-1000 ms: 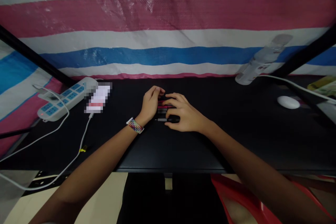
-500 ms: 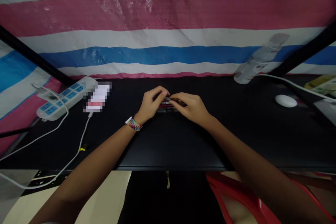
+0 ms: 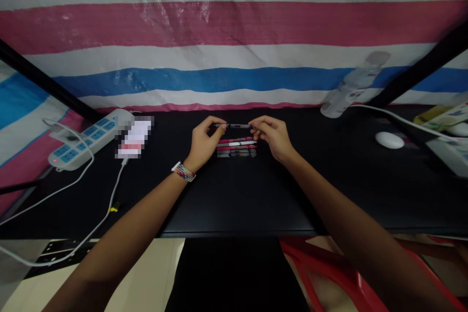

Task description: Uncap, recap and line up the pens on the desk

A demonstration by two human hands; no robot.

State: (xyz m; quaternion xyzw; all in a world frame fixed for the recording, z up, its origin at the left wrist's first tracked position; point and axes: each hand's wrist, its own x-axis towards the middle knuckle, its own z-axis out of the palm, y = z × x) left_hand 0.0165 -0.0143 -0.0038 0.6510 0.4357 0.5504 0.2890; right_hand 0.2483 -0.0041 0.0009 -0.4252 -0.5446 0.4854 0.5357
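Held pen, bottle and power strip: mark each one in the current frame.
Held pen (image 3: 238, 126): head view, middle of the barrel.
Bottle (image 3: 351, 89): head view, middle of its body.
Power strip (image 3: 93, 135): head view, middle of its top face.

Striped sheeting, grey-white, red and blue, fills upper frame. Black post slants at upper left; second post at upper right. Black worktop spans mid-frame. Beige floor, lower left; red plastic seat, lower right. Lighting dim.
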